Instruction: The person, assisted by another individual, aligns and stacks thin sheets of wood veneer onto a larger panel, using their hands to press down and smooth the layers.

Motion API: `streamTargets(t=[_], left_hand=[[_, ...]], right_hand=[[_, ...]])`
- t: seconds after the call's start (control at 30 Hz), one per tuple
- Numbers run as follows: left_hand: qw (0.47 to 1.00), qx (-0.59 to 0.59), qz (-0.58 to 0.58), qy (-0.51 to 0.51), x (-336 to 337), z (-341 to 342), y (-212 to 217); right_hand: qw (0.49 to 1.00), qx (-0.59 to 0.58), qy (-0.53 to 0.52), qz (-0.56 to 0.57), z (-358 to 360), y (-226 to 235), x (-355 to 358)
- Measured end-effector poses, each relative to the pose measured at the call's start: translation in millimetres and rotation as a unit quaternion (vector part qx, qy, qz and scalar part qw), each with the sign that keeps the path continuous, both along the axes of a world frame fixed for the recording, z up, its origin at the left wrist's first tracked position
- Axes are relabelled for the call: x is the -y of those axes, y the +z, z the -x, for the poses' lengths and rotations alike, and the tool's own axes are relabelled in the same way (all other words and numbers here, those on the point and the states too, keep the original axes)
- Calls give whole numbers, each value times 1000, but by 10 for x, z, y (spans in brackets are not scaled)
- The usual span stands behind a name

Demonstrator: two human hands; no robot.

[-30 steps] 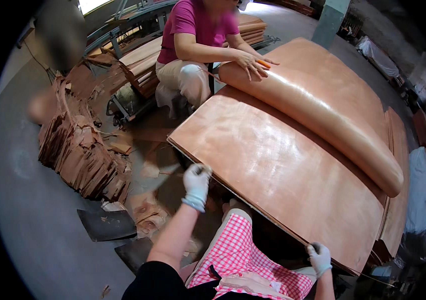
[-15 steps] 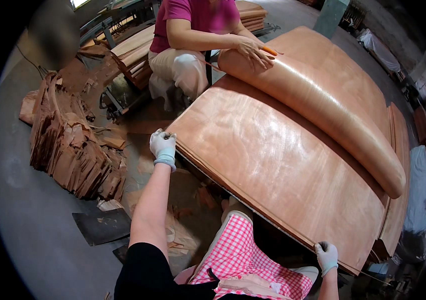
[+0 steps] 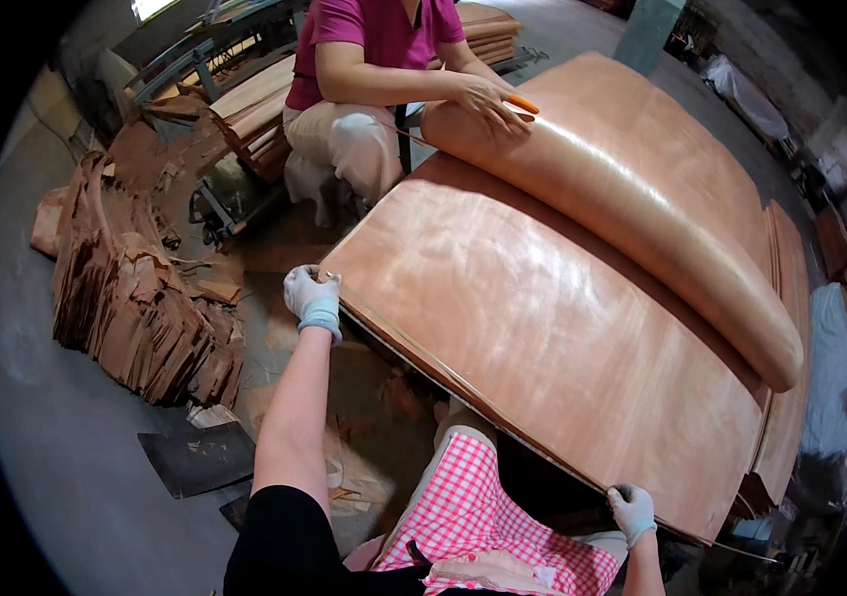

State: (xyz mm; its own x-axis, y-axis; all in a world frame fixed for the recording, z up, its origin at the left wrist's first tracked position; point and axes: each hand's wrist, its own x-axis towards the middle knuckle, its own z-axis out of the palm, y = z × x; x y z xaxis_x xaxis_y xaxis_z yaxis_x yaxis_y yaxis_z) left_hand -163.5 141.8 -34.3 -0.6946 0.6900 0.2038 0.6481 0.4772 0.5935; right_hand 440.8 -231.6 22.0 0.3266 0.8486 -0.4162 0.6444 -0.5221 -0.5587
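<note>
A broad reddish-brown wood veneer sheet (image 3: 543,338) lies on top of a stack in front of me. My left hand (image 3: 312,301), in a white glove with a pale blue cuff, is closed on the sheet's near left corner. At the near edge toward the right corner, my right hand (image 3: 632,513), also gloved, pinches the sheet's rim between thumb and fingers. Across the far half runs a rolled-back veneer sheet (image 3: 622,238), apart from both my hands. A co-worker's hand (image 3: 491,104) rests on that roll with an orange tool (image 3: 523,103) in it.
Opposite me, at the far left of the stack, a co-worker in a magenta top (image 3: 384,50) sits. Torn veneer scraps (image 3: 136,298) are heaped on the floor at left, near a dark flat sheet (image 3: 197,459). A greenish pillar (image 3: 650,38) stands behind the stack.
My right hand has shifted slightly left along the near edge. My left hand stays at the corner, and the view has turned a little. The co-worker's hand remains on the roll.
</note>
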Motion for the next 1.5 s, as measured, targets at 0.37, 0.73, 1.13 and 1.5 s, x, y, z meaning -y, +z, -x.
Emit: streamTargets(t=[0.37, 0.73, 1.13, 1.5], left_hand=[[971, -187, 88, -117, 44, 89, -77], [968, -124, 140, -166, -96, 199, -139], [933, 6, -67, -352, 549, -1625, 324], [679, -135, 144, -707, 2551, -4691, 270]], right_hand=[[994, 105, 0, 44, -66, 198, -67], [983, 127, -71, 112, -107, 238, -160], [986, 94, -50, 126, -206, 91, -136], [998, 10, -47, 43, -343, -60, 90]])
